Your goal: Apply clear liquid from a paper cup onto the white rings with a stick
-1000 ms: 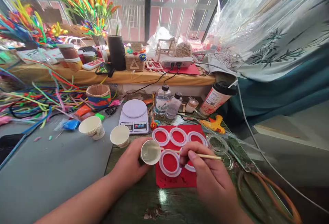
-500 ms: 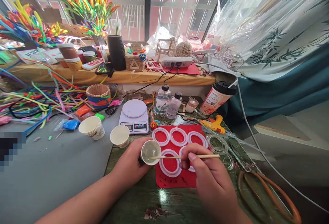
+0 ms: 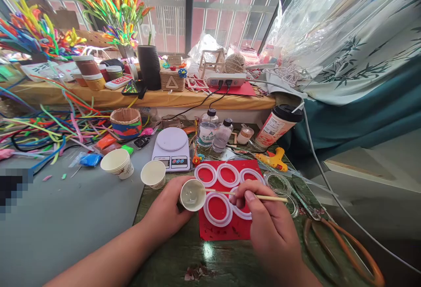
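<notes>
My left hand (image 3: 167,210) is wrapped round a paper cup (image 3: 193,195) that holds a clear, glossy liquid with small bubbles. In my right hand (image 3: 263,217) a thin wooden stick (image 3: 271,198) is pinched between thumb and fingers. Its left tip is at the cup's right rim, out of the liquid. Beneath both hands, several white ring molds (image 3: 208,216) lie on a red sheet (image 3: 217,234); my right hand partly covers one of them. Another paper cup (image 3: 153,174) stands left of my left hand.
Behind are a white kitchen scale (image 3: 171,146), two clear bottles (image 3: 222,137) and a lidded drink cup (image 3: 276,127). A yellow glue gun (image 3: 276,159), clear rings (image 3: 279,182) and large scissors (image 3: 342,247) lie right. Stacked paper cups (image 3: 117,164) stand left, near many pipe cleaners (image 3: 49,135).
The stick has come out of the liquid, its tip moving right and up to the cup's rim. My right hand has shifted slightly; my left hand and the cup have stayed put.
</notes>
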The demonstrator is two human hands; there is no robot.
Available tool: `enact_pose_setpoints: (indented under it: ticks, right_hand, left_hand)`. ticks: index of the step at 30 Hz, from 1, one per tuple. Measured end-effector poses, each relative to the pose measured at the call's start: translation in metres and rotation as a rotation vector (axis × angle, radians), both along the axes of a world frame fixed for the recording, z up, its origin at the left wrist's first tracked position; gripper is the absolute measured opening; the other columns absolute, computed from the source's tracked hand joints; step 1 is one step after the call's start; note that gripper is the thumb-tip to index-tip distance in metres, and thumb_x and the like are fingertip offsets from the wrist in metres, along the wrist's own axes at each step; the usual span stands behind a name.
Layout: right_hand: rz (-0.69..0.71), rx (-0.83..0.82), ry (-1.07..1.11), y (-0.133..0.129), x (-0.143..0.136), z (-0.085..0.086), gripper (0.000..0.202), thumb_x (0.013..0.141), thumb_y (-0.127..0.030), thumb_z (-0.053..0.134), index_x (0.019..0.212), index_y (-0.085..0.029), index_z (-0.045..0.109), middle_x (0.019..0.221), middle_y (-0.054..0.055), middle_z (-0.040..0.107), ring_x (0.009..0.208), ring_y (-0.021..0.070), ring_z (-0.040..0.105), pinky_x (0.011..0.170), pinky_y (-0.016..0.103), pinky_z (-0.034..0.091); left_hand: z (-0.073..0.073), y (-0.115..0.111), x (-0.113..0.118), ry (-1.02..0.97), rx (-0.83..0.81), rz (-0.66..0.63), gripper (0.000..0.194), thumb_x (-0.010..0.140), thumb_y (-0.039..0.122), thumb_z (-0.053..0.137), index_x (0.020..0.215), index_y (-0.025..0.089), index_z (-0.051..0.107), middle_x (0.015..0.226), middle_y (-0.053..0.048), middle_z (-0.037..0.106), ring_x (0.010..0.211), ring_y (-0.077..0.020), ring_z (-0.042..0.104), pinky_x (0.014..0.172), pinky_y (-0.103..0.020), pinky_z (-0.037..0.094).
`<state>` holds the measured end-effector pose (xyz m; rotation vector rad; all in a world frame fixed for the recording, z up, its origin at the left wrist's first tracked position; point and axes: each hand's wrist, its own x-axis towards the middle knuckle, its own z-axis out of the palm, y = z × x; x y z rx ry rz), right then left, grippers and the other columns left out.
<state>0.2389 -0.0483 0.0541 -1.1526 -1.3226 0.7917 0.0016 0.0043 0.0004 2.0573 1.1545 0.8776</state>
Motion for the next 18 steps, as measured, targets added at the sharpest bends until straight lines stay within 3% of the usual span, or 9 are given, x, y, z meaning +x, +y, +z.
enact_pose_setpoints:
  ticks: [15,18]
  right_hand:
    - [0.045,-0.091,0.004,-0.0014,0.0029,-0.0026,0.027,0.11,-0.028,0.056,0.091,-0.023,0.074,0.076,0.002,0.07,0.07,0.019,0.065,0.063,0.027,0.053]
    - [-0.014,-0.031,-0.016,-0.0039,-0.0014,0.0012,0.026,0.109,-0.028,0.056,0.091,-0.024,0.074,0.078,0.002,0.07,0.072,0.0197,0.064,0.064,0.029,0.052]
  left_hand:
    - [0.0004,0.0,0.0012,0.003,0.011,0.001,0.052,0.09,0.016,0.073,0.141,0.026,0.064,0.143,-0.012,0.075,0.131,-0.0326,0.073,0.114,-0.052,0.061]
    - [0.0002,0.0,0.0015,0.004,-0.003,-0.002,0.051,0.09,0.016,0.072,0.14,0.026,0.064,0.143,-0.012,0.075,0.132,-0.0328,0.072,0.115,-0.052,0.06]
